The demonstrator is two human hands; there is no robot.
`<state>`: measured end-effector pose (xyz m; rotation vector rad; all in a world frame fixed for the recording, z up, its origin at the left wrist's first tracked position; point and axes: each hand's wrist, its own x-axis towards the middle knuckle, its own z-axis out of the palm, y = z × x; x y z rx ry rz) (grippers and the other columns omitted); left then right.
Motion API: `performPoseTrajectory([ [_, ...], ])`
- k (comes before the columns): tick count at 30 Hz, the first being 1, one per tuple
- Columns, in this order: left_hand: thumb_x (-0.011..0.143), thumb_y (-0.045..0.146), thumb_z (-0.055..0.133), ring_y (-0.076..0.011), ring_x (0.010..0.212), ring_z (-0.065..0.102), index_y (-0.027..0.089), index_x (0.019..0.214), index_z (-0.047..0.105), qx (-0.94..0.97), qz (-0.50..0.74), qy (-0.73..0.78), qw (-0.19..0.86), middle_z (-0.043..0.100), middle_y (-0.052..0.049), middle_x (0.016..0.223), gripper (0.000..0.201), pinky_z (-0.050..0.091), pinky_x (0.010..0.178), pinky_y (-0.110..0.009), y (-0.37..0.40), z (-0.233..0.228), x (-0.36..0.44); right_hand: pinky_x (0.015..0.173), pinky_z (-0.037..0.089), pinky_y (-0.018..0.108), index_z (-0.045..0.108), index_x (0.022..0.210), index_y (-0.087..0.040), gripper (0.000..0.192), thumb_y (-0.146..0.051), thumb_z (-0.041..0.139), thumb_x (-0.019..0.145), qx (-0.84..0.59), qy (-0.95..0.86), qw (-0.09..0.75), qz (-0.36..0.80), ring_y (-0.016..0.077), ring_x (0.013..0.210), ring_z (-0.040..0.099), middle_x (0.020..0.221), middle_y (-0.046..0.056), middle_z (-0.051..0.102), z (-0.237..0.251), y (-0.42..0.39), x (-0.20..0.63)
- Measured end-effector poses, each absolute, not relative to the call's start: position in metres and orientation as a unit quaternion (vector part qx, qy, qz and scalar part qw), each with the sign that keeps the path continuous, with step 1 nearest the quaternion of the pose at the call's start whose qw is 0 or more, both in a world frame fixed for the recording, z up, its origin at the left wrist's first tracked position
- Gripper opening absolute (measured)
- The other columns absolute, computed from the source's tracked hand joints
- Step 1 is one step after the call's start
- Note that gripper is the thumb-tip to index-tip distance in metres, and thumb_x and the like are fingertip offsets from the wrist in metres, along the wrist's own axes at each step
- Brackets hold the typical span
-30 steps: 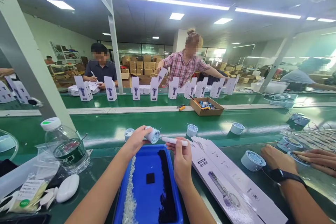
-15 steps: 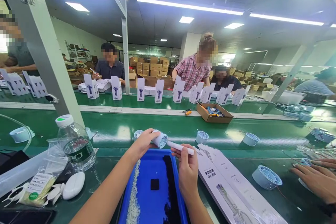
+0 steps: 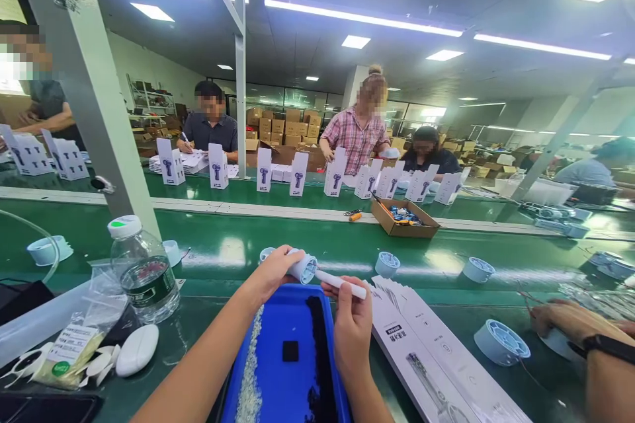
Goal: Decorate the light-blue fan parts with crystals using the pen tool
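Observation:
My left hand (image 3: pixel 274 269) grips a light blue round plastic housing (image 3: pixel 304 269), its open ribbed end turned to the right. In my right hand (image 3: pixel 353 317) is a white pen-shaped tool (image 3: pixel 342 283), pinched between thumb and fingers. The tool's tip points left at the housing's open end; whether it touches inside I cannot tell. Below both hands lies a blue tray (image 3: pixel 286 290) with small white pieces (image 3: pixel 251 377) along its left side, small black pieces (image 3: pixel 317 344) along its right, and a black square (image 3: pixel 290 351) in between.
A water bottle (image 3: pixel 143 277) and white case (image 3: pixel 137 350) stand left. Flat printed cartons (image 3: pixel 431 357) lie right of the tray. More housings (image 3: pixel 502 342) sit along the green bench. A co-worker's hand (image 3: pixel 570 320) works at far right. Ahead are a cardboard box (image 3: pixel 404 219) and upright cartons (image 3: pixel 299 174).
My hands keep nearly the same pose on the housing and the tool. The co-worker's hand at right has shifted and curled. The standing person across the bench has turned and straightened.

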<state>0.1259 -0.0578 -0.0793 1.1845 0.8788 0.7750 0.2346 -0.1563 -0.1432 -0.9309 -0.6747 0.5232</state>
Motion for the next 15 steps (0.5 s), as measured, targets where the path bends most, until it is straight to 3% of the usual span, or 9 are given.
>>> performPoseTrajectory([
  [10,0.057,0.043,0.077,-0.0134,0.063,0.054,0.016,0.07,0.054,0.549,0.327,0.404,0.655,0.056,0.001,0.065,0.038,0.048,0.058,-0.027,-0.058,-0.068,0.128,0.074,0.051,0.03,0.049,0.097,-0.023,0.027,-0.048,0.053,0.088,-0.399,-0.31,0.819,0.272,0.0152,0.075,0.066,0.082,0.0,0.065,-0.137,-0.15,0.233],
  [15,0.056,0.034,0.08,-0.0132,0.062,0.057,0.014,0.073,0.061,0.557,0.315,0.415,0.648,0.063,0.0,0.067,0.032,0.051,0.057,-0.025,-0.054,-0.059,0.129,0.068,0.052,0.029,0.048,0.092,-0.023,0.027,-0.05,0.052,0.086,-0.386,-0.299,0.833,0.261,0.0154,0.068,0.066,0.075,-0.002,0.063,-0.127,-0.144,0.231],
])
